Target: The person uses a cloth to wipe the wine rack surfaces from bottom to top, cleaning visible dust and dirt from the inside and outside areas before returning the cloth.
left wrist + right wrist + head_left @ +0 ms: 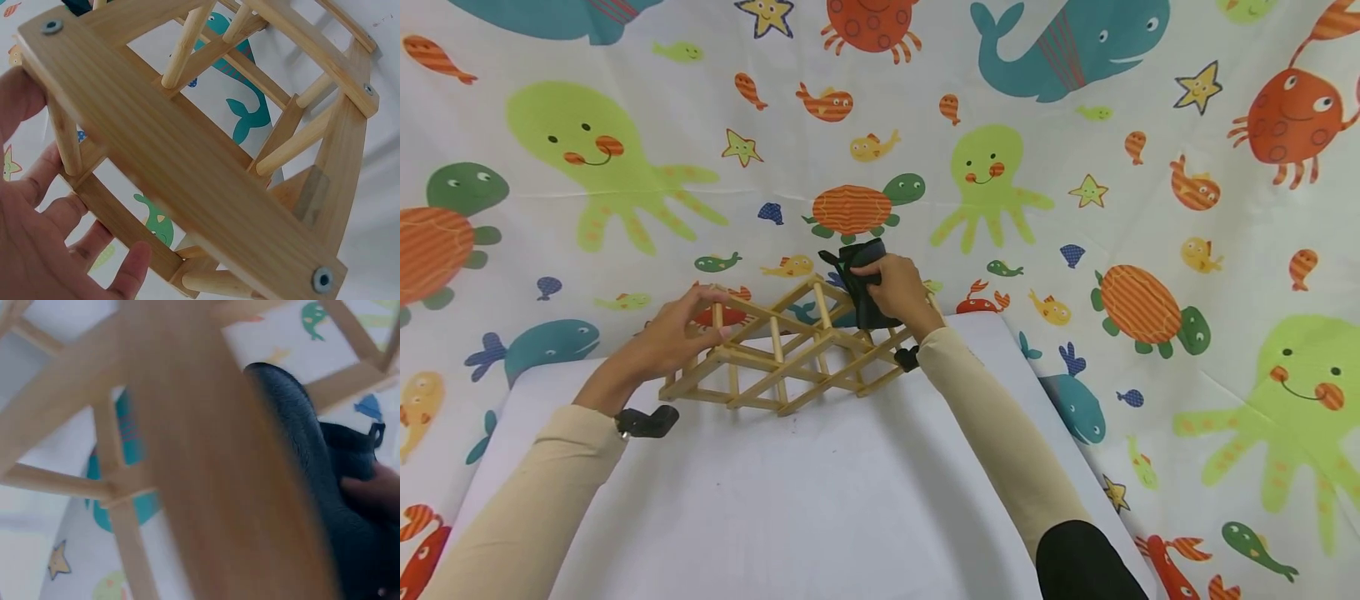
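Note:
A light wooden folding lattice rack (825,335), built of crossed slats and round dowels, stands across the far part of the table. My left hand (666,337) grips its left end; in the left wrist view the fingers (94,244) reach around an end dowel, beside a slat with metal bolts. My right hand (901,292) holds a bunched dark cloth (868,310) against the right part of the rack. In the right wrist view the cloth shows a small loop (377,432), and a blurred slat (212,450) crosses in front; most of the right hand is hidden there.
A white-covered table (820,500) lies under the rack. Close behind it hangs a white curtain (895,92) printed with sea animals. Small black devices (647,422) sit at both wrists.

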A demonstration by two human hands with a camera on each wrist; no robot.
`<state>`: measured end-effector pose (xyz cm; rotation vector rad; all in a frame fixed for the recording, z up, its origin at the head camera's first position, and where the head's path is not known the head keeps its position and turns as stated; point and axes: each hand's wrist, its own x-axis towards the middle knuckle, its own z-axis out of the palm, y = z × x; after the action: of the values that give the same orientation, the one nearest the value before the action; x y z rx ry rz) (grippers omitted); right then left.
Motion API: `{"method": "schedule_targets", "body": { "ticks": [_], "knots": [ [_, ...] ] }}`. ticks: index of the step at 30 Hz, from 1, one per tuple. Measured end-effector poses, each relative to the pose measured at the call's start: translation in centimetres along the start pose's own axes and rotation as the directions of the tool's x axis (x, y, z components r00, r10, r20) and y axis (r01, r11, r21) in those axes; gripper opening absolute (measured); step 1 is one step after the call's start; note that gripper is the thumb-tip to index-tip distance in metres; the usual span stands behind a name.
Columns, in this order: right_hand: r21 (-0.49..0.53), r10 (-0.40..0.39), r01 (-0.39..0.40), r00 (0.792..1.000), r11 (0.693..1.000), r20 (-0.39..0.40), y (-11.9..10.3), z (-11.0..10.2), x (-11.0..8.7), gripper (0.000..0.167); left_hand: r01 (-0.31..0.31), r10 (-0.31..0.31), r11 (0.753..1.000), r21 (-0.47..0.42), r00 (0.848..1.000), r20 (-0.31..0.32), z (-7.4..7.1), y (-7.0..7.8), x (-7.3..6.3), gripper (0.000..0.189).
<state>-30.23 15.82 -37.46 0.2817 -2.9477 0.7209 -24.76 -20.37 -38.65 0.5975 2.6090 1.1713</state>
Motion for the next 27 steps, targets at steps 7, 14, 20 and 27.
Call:
{"method": "schedule_targets", "body": {
  "ticks": [7, 14, 20, 27],
  "knots": [
    [-0.018, -0.017, 0.02, 0.984, 1.0, 0.18, 0.3, 0.0, 0.1, 0.04, 0.002, -0.002, 1.0, -0.006, 1.0, 0.014, -0.1, 0.0, 0.1, 0.061],
    [0.045, -0.064, 0.051, 0.942, 0.998, 0.33, 1.0, -1.9, 0.2, 0.036, 0.017, -0.017, 1.0, 0.003, 1.0, 0.017, -0.1, 0.3, -0.1, 0.061],
    [0.054, -0.047, 0.039, 0.986, 0.998, 0.16, 1.0, -0.9, -0.1, 0.037, -0.003, 0.003, 1.0, -0.014, 1.0, 0.012, -0.2, 0.3, -0.1, 0.062],
    [-0.032, -0.066, 0.079, 0.95, 0.996, 0.305, 0.6, -0.7, -0.2, 0.041, -0.009, 0.009, 1.0, -0.02, 1.0, 0.009, -0.1, 0.1, 0.1, 0.063]
  ]
}}
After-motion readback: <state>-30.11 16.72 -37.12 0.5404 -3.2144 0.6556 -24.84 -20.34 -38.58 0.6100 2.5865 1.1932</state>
